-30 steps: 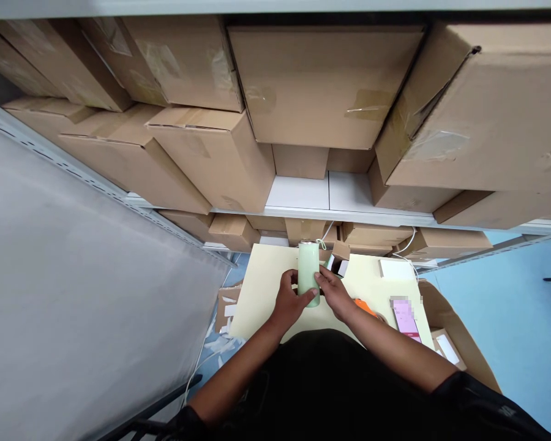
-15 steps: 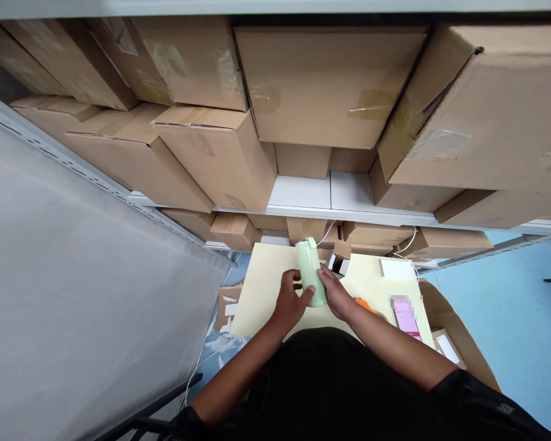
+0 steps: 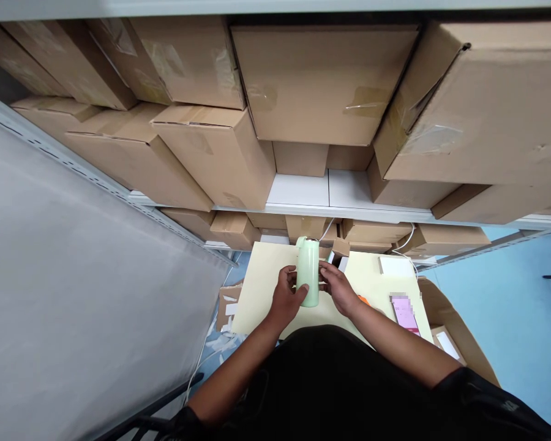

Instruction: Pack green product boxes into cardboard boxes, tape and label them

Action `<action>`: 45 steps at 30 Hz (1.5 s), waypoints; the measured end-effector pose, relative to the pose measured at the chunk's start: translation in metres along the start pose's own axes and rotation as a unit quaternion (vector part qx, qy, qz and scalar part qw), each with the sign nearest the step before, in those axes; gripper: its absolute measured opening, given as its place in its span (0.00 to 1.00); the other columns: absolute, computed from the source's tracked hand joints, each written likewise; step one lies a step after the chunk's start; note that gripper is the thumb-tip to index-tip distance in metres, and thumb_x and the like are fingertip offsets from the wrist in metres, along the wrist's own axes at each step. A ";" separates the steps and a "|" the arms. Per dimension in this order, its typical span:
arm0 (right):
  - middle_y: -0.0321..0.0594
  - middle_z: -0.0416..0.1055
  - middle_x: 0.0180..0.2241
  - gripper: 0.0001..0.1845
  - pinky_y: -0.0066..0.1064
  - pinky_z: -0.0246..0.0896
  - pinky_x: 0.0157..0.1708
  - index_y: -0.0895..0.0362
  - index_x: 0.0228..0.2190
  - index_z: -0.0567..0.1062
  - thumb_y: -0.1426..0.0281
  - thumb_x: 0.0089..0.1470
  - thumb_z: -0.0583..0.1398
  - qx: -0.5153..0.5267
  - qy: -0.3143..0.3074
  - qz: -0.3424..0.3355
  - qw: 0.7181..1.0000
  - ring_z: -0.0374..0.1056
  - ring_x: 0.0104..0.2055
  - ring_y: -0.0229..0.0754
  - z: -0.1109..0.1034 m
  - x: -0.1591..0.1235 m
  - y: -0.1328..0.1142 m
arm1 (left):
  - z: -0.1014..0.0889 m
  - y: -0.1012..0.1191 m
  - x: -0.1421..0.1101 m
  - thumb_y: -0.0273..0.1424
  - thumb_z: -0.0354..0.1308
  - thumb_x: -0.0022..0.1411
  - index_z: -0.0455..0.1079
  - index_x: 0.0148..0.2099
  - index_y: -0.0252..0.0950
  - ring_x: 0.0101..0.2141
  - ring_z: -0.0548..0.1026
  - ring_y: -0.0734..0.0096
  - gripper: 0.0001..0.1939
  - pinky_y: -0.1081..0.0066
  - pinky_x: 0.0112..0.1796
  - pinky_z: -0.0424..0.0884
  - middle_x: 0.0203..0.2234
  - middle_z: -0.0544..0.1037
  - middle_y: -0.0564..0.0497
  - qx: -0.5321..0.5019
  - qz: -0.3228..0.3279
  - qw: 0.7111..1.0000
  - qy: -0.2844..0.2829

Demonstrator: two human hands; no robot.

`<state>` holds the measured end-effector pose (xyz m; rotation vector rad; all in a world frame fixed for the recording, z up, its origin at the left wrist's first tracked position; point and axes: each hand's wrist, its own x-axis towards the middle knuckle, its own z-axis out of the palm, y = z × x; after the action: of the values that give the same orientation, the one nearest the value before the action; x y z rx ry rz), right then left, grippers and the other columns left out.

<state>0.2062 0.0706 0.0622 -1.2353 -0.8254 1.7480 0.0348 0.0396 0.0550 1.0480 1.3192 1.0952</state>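
A pale green insulated bottle [image 3: 308, 275] stands nearly upright between my hands, over the near part of the table. My left hand [image 3: 288, 297] grips it from the left, with the thumb across its lower front and the fingers partly behind it. On the other side my right hand [image 3: 338, 288] has its curled fingers against the bottle's right edge; their tips are partly hidden. The strap-like tab at the bottle's top points to the left. Just behind my right hand, a small open carton [image 3: 340, 250] lies on the pale yellow table [image 3: 259, 275].
A phone with a pink screen [image 3: 404, 313] and a white box [image 3: 395, 266] lie on the table's right side. An orange item [image 3: 363, 300] shows beside my right wrist. Cardboard boxes [image 3: 326, 79] fill the shelves ahead. A large open carton [image 3: 459, 331] stands at the right.
The bottle has turned about its length and come more upright; its top tab has swung from right to left. My right hand has shifted slightly right, its fingers moving to the bottle's edge.
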 end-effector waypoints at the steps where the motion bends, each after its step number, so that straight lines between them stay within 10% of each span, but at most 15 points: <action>1: 0.43 0.79 0.46 0.25 0.37 0.69 0.37 0.52 0.50 0.79 0.54 0.53 0.65 -0.004 -0.005 0.003 1.000 0.73 0.44 0.49 0.000 -0.001 -0.002 | 0.000 -0.001 0.000 0.35 0.64 0.59 0.59 0.56 0.40 0.47 0.78 0.61 0.25 0.60 0.47 0.73 0.46 0.77 0.46 -0.005 0.002 1.000 -0.010; 8: 0.41 0.79 0.42 0.24 0.34 0.65 0.34 0.52 0.46 0.79 0.55 0.49 0.69 -0.035 0.017 -0.042 0.998 0.71 0.40 0.46 0.003 -0.007 -0.009 | 0.001 0.000 0.000 0.42 0.67 0.59 0.63 0.57 0.40 0.55 0.72 0.53 0.28 0.59 0.47 0.73 0.56 0.72 0.42 0.071 0.010 0.997 -0.034; 39: 0.41 0.76 0.40 0.24 0.35 0.68 0.33 0.51 0.47 0.79 0.52 0.52 0.67 -0.043 0.020 -0.012 0.999 0.70 0.38 0.44 0.003 -0.003 -0.001 | -0.001 -0.009 -0.004 0.46 0.53 0.69 0.62 0.54 0.41 0.44 0.77 0.62 0.19 0.62 0.44 0.73 0.47 0.78 0.47 0.000 -0.006 1.000 -0.027; 45: 0.41 0.77 0.40 0.26 0.35 0.68 0.33 0.52 0.46 0.80 0.53 0.48 0.70 -0.043 0.028 -0.039 0.998 0.70 0.40 0.45 0.005 0.000 -0.003 | -0.003 -0.007 0.003 0.46 0.66 0.60 0.64 0.59 0.37 0.53 0.75 0.55 0.30 0.61 0.46 0.74 0.56 0.74 0.40 0.064 -0.013 0.997 -0.028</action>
<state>0.2022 0.0718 0.0659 -1.2846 -0.9125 1.6232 0.0319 0.0411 0.0479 1.1442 1.3700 0.9647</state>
